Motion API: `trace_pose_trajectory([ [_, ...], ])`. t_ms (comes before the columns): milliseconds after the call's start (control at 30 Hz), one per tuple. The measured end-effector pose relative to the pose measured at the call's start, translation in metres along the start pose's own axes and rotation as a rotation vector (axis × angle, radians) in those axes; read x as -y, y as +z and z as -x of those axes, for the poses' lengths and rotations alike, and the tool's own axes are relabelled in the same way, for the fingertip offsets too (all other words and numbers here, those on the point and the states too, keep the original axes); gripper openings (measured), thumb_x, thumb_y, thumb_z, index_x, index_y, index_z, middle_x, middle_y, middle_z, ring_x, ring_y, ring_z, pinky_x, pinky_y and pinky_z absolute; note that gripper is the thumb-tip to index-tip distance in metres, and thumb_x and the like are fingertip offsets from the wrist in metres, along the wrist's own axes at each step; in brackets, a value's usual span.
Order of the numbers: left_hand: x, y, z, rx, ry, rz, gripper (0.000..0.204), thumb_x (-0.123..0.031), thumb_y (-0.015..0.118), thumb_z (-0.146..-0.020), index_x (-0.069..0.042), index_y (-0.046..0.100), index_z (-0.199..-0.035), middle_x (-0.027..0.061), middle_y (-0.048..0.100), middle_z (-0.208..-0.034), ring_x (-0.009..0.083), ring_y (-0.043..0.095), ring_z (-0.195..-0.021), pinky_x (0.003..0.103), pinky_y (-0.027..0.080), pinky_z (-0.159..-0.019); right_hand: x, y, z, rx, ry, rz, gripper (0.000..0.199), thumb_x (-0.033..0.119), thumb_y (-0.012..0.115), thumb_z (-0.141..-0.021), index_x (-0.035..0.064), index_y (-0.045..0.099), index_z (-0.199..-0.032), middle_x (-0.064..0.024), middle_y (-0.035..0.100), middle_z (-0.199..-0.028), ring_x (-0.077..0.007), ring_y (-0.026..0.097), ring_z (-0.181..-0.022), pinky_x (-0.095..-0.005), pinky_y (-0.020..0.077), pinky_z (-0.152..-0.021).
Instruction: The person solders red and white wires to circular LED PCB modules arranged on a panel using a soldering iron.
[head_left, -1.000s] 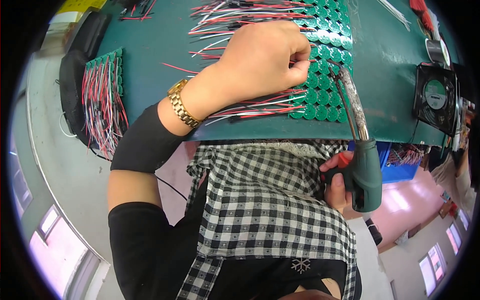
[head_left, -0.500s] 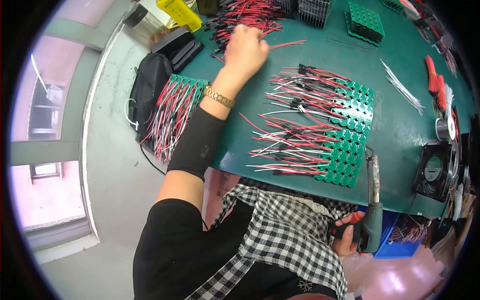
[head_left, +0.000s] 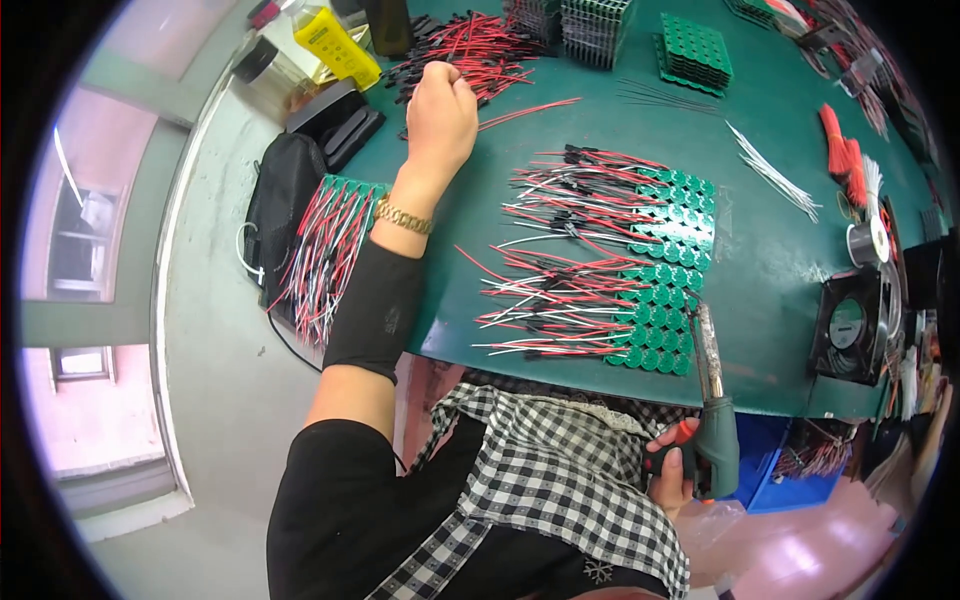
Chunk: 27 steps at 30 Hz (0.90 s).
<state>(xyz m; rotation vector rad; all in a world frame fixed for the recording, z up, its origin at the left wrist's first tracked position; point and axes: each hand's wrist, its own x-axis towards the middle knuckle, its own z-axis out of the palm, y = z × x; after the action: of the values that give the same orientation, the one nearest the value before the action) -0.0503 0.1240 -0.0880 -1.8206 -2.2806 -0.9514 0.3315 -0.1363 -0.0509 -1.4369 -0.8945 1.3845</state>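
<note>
At the edge of a pile of red wires with black ends (head_left: 475,45), my left hand (head_left: 441,112) is closed, knuckles up. Its fingertips are turned away, so what they hold cannot be made out. A loose red wire (head_left: 535,112) lies just right of it. My right hand (head_left: 668,475), low at the table's front edge, grips a green soldering gun (head_left: 716,440) with a red trigger, its metal barrel pointing up. Beside the barrel, green round-circuit-board panels (head_left: 672,225) lie with red, white and black wires (head_left: 560,290) spreading leftward.
Left of my forearm, another wired panel (head_left: 325,240) rests by a black bag (head_left: 285,190). Stacked green panels (head_left: 692,52) stand at the back. White wires (head_left: 772,172), a solder spool (head_left: 868,242) and a black fan (head_left: 848,325) are at right. A blue bin (head_left: 795,485) sits below.
The whole view has shifted, moving the table things leftward and slightly down. My left hand has closed more and moved slightly left at the wire pile. My right hand still grips the soldering gun.
</note>
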Motion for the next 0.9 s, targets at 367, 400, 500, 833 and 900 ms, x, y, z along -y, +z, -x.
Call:
trace_pose_trajectory([
  [367,-0.086,-0.049,0.060,0.550,0.213,0.542,0.012,-0.013,0.048,-0.096,-0.002,0.050,-0.101,0.0079,0.053,-0.070,0.0150,0.052,-0.061,0.027,0.042,-0.057,-0.001,0.014,-0.015,0.141,-0.037,0.064,0.024,0.001,0.057,-0.079,-0.0010,0.060,-0.103,-0.0081,0.060,-0.083,-0.0153,0.059,-0.071,-0.0276,0.0493,-0.067],
  [400,-0.088,-0.047,0.062,0.553,0.216,0.599,0.005,-0.007,0.053,-0.092,-0.002,0.054,-0.093,0.0068,0.054,-0.071,0.0134,0.050,-0.058,0.026,0.041,-0.054,-0.004,0.013,-0.021,0.136,-0.061,0.117,0.022,0.001,0.058,-0.079,-0.0011,0.061,-0.100,-0.0084,0.061,-0.083,-0.0157,0.060,-0.072,-0.0280,0.0501,-0.066],
  [500,-0.102,-0.055,0.071,0.655,0.325,0.594,0.003,0.000,0.059,-0.085,-0.003,0.057,-0.084,0.0055,0.054,-0.069,0.0119,0.049,-0.056,0.025,0.040,-0.052,-0.007,0.014,-0.024,0.093,-0.068,0.108,0.020,0.001,0.059,-0.078,-0.0016,0.061,-0.098,-0.0092,0.063,-0.083,-0.0165,0.062,-0.072,-0.0287,0.0511,-0.066],
  [833,-0.113,-0.053,0.095,0.669,0.161,0.591,0.011,0.003,0.063,-0.069,-0.003,0.054,-0.066,0.0027,0.050,-0.059,0.0110,0.044,-0.051,0.025,0.036,-0.046,0.006,0.006,-0.025,0.164,-0.064,0.111,0.020,0.004,0.060,-0.077,-0.0021,0.061,-0.096,-0.0091,0.062,-0.081,-0.0166,0.062,-0.070,-0.0282,0.0507,-0.064],
  [900,-0.115,-0.051,0.096,0.684,0.119,0.604,0.010,0.001,0.063,-0.068,-0.004,0.054,-0.066,0.0031,0.050,-0.058,0.0137,0.045,-0.051,0.027,0.036,-0.048,0.010,0.006,-0.025,0.174,-0.053,0.165,0.020,0.005,0.060,-0.077,-0.0020,0.061,-0.096,-0.0089,0.063,-0.081,-0.0162,0.062,-0.070,-0.0280,0.0507,-0.063],
])
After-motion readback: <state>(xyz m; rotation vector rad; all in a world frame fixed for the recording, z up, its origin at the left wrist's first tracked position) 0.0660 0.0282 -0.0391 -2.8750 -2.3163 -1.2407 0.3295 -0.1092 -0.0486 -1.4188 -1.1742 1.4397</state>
